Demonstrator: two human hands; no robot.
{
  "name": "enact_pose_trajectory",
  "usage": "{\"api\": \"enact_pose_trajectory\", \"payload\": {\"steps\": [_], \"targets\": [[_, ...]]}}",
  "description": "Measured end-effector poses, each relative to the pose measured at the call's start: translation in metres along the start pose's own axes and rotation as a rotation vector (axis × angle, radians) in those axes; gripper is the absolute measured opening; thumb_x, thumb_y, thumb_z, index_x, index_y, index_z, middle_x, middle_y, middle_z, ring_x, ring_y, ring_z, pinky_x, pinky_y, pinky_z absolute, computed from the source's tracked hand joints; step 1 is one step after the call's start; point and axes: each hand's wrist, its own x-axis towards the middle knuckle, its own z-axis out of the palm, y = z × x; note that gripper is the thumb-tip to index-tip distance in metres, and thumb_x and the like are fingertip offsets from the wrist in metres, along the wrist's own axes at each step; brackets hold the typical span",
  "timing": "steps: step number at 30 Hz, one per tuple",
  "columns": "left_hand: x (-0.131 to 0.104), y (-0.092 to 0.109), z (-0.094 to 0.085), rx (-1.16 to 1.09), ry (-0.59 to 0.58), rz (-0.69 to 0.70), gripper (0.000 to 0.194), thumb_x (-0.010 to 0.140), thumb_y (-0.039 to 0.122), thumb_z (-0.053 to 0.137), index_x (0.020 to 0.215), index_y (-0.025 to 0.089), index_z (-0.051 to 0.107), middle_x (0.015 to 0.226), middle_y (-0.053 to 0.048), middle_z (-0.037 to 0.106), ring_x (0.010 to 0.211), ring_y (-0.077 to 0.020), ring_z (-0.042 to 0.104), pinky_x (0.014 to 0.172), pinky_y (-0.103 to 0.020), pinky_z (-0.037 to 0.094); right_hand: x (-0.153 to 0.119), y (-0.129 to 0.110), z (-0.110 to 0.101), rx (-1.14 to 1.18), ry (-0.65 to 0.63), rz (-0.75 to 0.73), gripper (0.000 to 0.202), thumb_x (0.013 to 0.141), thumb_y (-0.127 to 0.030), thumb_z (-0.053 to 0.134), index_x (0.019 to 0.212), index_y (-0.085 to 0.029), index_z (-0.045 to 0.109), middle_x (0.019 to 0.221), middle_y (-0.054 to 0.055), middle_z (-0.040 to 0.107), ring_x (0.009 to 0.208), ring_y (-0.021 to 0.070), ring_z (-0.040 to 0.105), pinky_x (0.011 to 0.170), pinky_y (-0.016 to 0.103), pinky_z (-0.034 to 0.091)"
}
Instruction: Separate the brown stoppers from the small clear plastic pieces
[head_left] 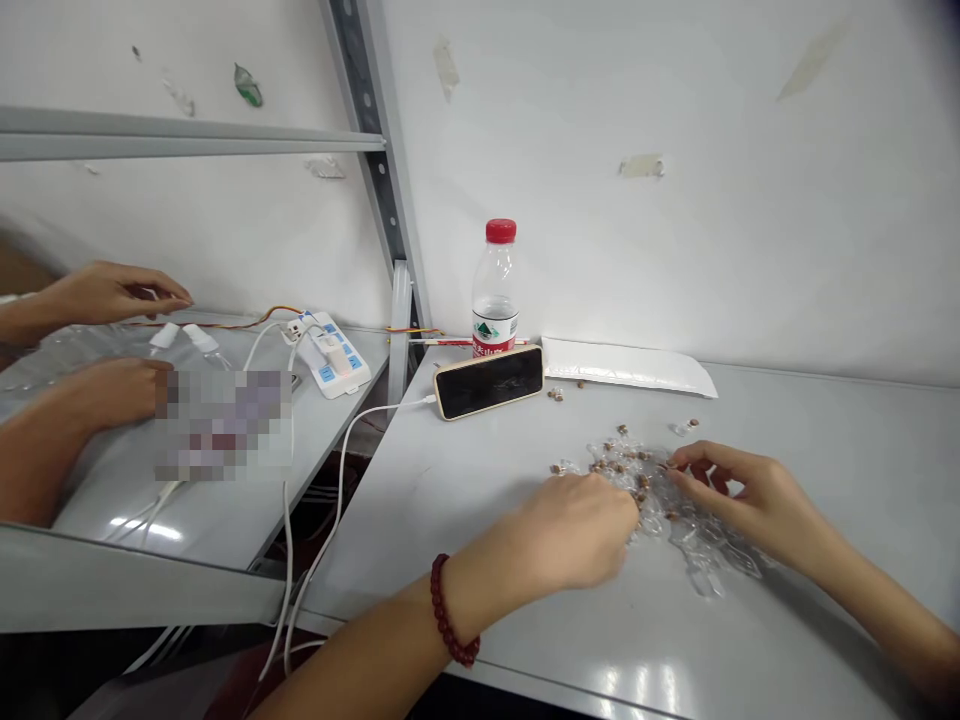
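Observation:
A pile of small clear plastic pieces (701,555), several with brown caps or beads, lies on the grey table (847,460). My left hand (581,525), with a dark red bead bracelet (444,612) at the wrist, is at the pile's left side. Its fingers are curled down, and whatever they hold is hidden. From the right, my right hand (739,490) reaches to the pile's upper part, thumb and forefinger pinched together at a small piece with a brown end. Too little shows to tell the piece's exact shape.
Behind the pile are a propped phone (490,383) on a white cable, a water bottle (496,290) and a white padded strip (630,367). Left of a metal post (375,130), another person's hands (124,300) work near a power strip (328,355).

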Motion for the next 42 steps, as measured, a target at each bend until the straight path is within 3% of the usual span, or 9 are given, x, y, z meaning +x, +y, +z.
{"api": "enact_pose_trajectory", "payload": {"steps": [5, 10, 18, 34, 39, 42], "targets": [[0.002, -0.003, 0.001, -0.03, -0.009, -0.005, 0.024, 0.083, 0.017, 0.048, 0.059, 0.017, 0.045, 0.058, -0.002, 0.05, 0.055, -0.014, 0.048, 0.048, -0.027, 0.031, 0.001, -0.001, 0.001, -0.053, 0.016, -0.046, 0.031, 0.084, -0.052, 0.051, 0.084, -0.023, 0.061, 0.066, 0.001, 0.058, 0.054, 0.0145, 0.046, 0.054, 0.028, 0.041], [-0.001, -0.006, -0.006, -0.087, -0.066, -0.022, 0.028, 0.075, 0.008, 0.052, 0.054, 0.017, 0.037, 0.054, 0.0, 0.044, 0.052, -0.0125, 0.044, 0.046, -0.025, 0.029, 0.001, -0.005, 0.001, -0.086, -0.003, -0.134, 0.03, 0.085, -0.05, 0.051, 0.083, -0.022, 0.061, 0.069, 0.002, 0.062, 0.055, 0.0144, 0.05, 0.053, 0.028, 0.042], [-0.006, -0.014, -0.015, -0.062, -0.119, -0.112, 0.012, 0.076, 0.007, 0.048, 0.078, 0.016, 0.057, 0.085, -0.007, 0.064, 0.078, -0.0189, 0.058, 0.061, -0.026, 0.044, -0.002, -0.007, 0.0, -0.094, 0.018, -0.177, 0.026, 0.089, -0.045, 0.048, 0.087, -0.022, 0.06, 0.073, 0.003, 0.063, 0.057, 0.0141, 0.053, 0.053, 0.027, 0.043], [0.001, -0.011, -0.005, -0.155, -0.147, -0.068, 0.015, 0.072, 0.006, 0.05, 0.074, 0.018, 0.058, 0.075, -0.003, 0.065, 0.072, -0.0183, 0.059, 0.059, -0.027, 0.044, -0.002, -0.005, -0.008, -0.074, 0.055, -0.216, 0.019, 0.09, -0.039, 0.05, 0.086, -0.023, 0.06, 0.075, 0.001, 0.062, 0.061, 0.0136, 0.053, 0.055, 0.027, 0.044], [0.002, -0.01, -0.007, -0.12, -0.13, -0.087, 0.011, 0.073, 0.008, 0.049, 0.072, 0.017, 0.056, 0.086, -0.006, 0.065, 0.08, -0.0203, 0.059, 0.061, -0.028, 0.043, 0.0, -0.003, -0.014, -0.08, 0.09, -0.158, 0.022, 0.089, -0.041, 0.05, 0.084, -0.022, 0.06, 0.07, 0.002, 0.061, 0.058, 0.0138, 0.051, 0.055, 0.028, 0.044], [0.0, -0.009, -0.01, -0.128, -0.097, -0.104, 0.01, 0.073, 0.01, 0.048, 0.072, 0.017, 0.054, 0.081, -0.005, 0.064, 0.073, -0.0185, 0.057, 0.056, -0.027, 0.04, -0.001, -0.006, -0.019, -0.041, 0.063, -0.123, 0.024, 0.088, -0.043, 0.05, 0.081, -0.022, 0.061, 0.068, 0.002, 0.062, 0.057, 0.0139, 0.051, 0.054, 0.028, 0.043]]}}
